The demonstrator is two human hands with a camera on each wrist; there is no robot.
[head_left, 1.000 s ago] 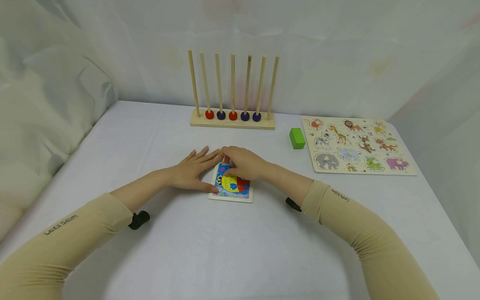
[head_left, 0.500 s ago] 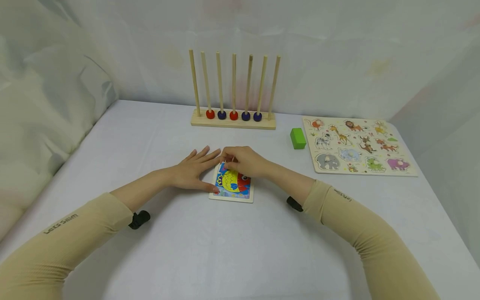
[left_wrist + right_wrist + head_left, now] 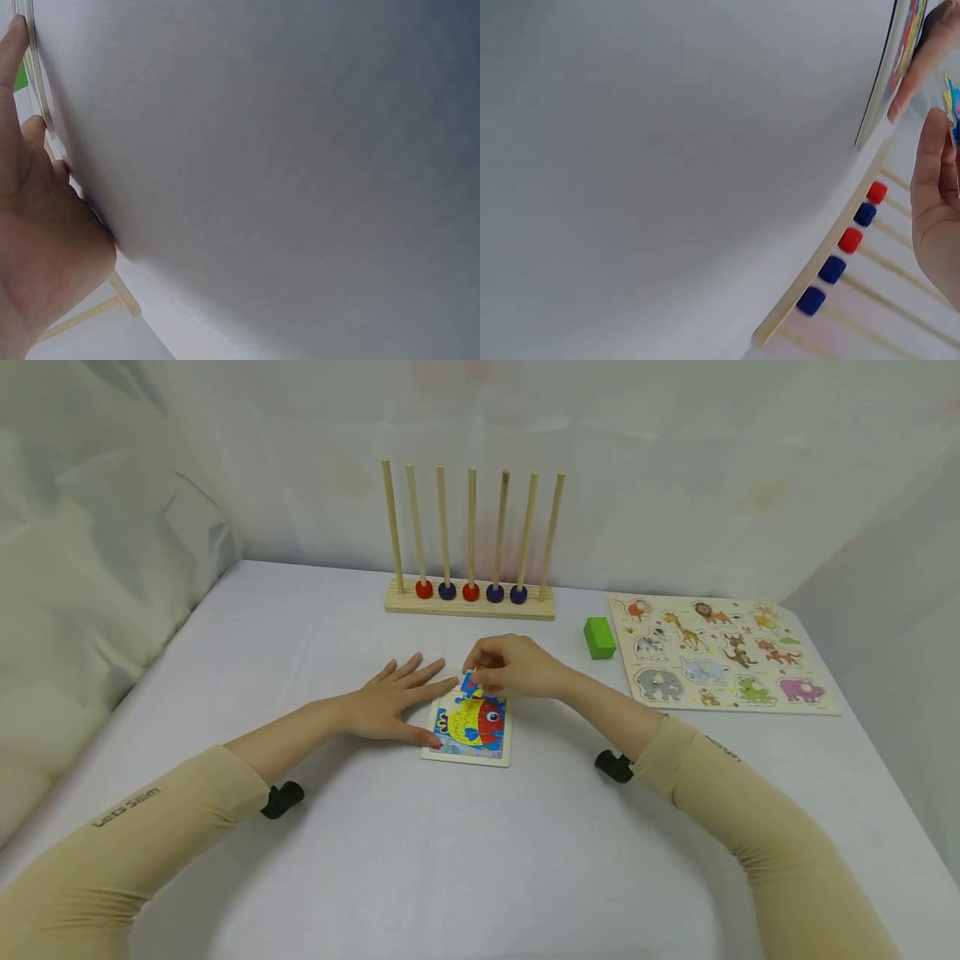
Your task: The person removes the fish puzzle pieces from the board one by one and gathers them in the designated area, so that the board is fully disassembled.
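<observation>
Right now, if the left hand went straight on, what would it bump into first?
The left hand would probably meet the right hand, which pinches a puzzle piece; their relative heights are unclear.

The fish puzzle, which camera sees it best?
The head view, because there the fish puzzle shows most of its picture. The left wrist view catches mostly its thin edge; the right wrist view, its edge and a narrow strip of colours.

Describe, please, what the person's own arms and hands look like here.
The left sleeve and right sleeve are beige and close-fitting, each ending in a band-like cuff. Dark lettering on the left one seems to read "Lets Slim"; the right one's is unclear. A black fitting shows by each cuff. The left hand and right hand wear no gloves.
</observation>
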